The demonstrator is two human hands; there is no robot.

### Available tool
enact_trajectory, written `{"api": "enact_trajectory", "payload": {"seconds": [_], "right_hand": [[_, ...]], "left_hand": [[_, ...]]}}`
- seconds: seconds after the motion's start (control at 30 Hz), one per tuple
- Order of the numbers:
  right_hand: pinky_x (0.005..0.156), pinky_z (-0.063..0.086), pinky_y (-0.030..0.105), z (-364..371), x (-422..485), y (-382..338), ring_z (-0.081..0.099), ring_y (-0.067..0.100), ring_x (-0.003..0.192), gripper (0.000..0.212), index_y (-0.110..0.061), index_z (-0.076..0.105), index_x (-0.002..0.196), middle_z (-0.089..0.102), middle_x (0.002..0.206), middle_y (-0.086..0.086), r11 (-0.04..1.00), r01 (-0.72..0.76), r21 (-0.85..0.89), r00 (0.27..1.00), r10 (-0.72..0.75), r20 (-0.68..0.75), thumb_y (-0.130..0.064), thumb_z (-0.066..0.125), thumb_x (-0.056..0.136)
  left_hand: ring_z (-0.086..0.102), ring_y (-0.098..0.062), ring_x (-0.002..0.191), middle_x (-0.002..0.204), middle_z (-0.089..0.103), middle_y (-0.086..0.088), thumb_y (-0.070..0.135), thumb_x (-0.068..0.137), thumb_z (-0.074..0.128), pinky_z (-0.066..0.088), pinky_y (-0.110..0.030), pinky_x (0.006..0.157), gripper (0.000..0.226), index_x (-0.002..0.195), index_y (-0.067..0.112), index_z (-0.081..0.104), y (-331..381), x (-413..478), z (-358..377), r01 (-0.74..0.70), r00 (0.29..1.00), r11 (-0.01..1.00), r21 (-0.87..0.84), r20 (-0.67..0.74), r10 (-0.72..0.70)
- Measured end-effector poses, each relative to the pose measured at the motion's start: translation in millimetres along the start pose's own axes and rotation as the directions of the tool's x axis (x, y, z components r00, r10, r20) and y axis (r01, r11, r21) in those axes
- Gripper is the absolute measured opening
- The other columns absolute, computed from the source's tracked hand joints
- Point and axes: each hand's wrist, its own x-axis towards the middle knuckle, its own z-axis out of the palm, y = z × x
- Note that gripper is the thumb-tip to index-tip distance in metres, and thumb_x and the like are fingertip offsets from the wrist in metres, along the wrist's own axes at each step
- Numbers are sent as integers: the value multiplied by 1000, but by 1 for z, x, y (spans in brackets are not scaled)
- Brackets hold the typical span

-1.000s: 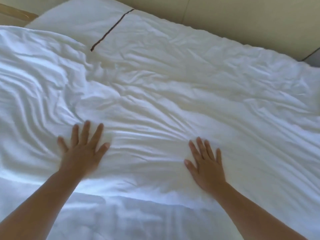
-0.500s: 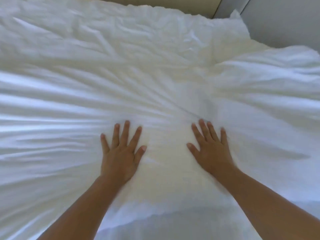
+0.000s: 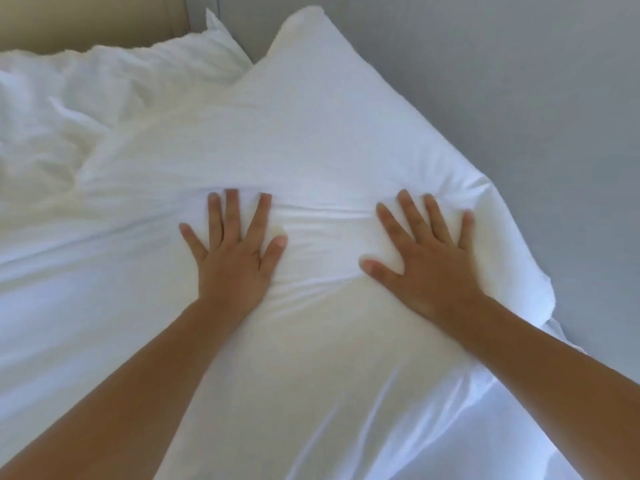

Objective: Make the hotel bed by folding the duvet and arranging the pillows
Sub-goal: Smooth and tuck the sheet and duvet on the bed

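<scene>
The white duvet [image 3: 311,133] covers the bed and ends in a folded corner at the right edge. My left hand [image 3: 235,258] presses flat on it with fingers spread, near the middle. My right hand [image 3: 426,261] presses flat on it too, fingers spread, close to the duvet's right edge. Small creases bunch in front of both sets of fingertips. A crumpled white pillow [image 3: 114,67] lies at the far left against the headboard, partly under the duvet's edge.
The beige padded headboard [image 3: 90,19] runs along the top left. A grey wall [image 3: 519,98] stands right beside the bed's right side. The sheet [image 3: 540,427] shows at the lower right under the duvet.
Both hands have slid rightward across the duvet, still flat, and my view has swung right. The duvet's right corner and the grey wall now fill the right side.
</scene>
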Motion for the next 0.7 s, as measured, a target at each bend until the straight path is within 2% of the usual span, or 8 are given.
{"api": "enact_trajectory", "payload": {"seconds": [0.13, 0.2, 0.3, 0.4, 0.53, 0.63, 0.7], "right_hand": [[122, 1, 58, 26, -10, 22, -11, 18, 154, 85, -52, -17, 151, -13, 167, -12, 929, -174, 327, 982, 136, 135, -89, 10, 80], [123, 3, 54, 42, -14, 14, -12, 15, 154, 84, -52, -18, 151, -12, 167, -12, 885, -199, 421, 979, 161, 125, -89, 10, 81], [124, 5, 52, 59, -9, 4, -11, 9, 154, 83, -51, -13, 153, -6, 168, -11, 819, -211, 534, 976, 202, 76, -85, 13, 82], [125, 5, 51, 66, -2, 5, -10, 6, 153, 83, -50, -10, 154, -4, 168, -12, 798, -190, 572, 979, 198, 48, -86, 8, 82], [124, 4, 49, 68, 5, 1, -5, 8, 154, 82, -49, -7, 155, 1, 168, -12, 791, -204, 576, 974, 222, 40, -85, 10, 83], [124, 3, 50, 76, 18, -8, -5, 11, 154, 82, -48, -5, 156, 2, 168, -9, 793, -206, 573, 973, 228, 33, -84, 7, 83], [124, 2, 51, 82, 25, -11, -5, 12, 155, 83, -46, -5, 156, 3, 168, -7, 800, -202, 565, 974, 224, 32, -84, 4, 83]], "left_hand": [[-17, -25, 154, 168, -16, 1, 75, 93, 10, -10, -73, 112, 69, 155, 50, -4, 30, 70, -3, -81, 996, 994, 77, 38, 78], [-16, -27, 154, 168, -16, 0, 76, 92, 10, -9, -75, 111, 71, 155, 49, -6, 36, 91, 1, -99, 995, 986, 132, 46, 94], [-9, -31, 155, 169, -11, -7, 73, 94, 11, -3, -75, 113, 73, 159, 41, 1, 35, 124, 0, -167, 981, 952, 256, -51, 186], [-14, -31, 154, 168, -15, -2, 77, 92, 7, -6, -73, 114, 75, 158, 43, -5, 43, 176, -5, -119, 990, 961, 250, -49, 135], [-16, -29, 154, 168, -17, 5, 88, 82, 3, -7, -78, 109, 79, 151, 55, -14, 46, 220, 14, -59, 984, 979, 197, 176, 24], [-10, -29, 155, 168, -13, 6, 89, 81, 8, -4, -79, 109, 78, 151, 58, -9, 38, 233, 25, -15, 963, 983, 185, 266, -35], [-8, -29, 155, 168, -10, 7, 89, 81, 10, -4, -78, 109, 78, 152, 58, -2, 38, 234, 28, 5, 959, 978, 209, 276, -64]]}}
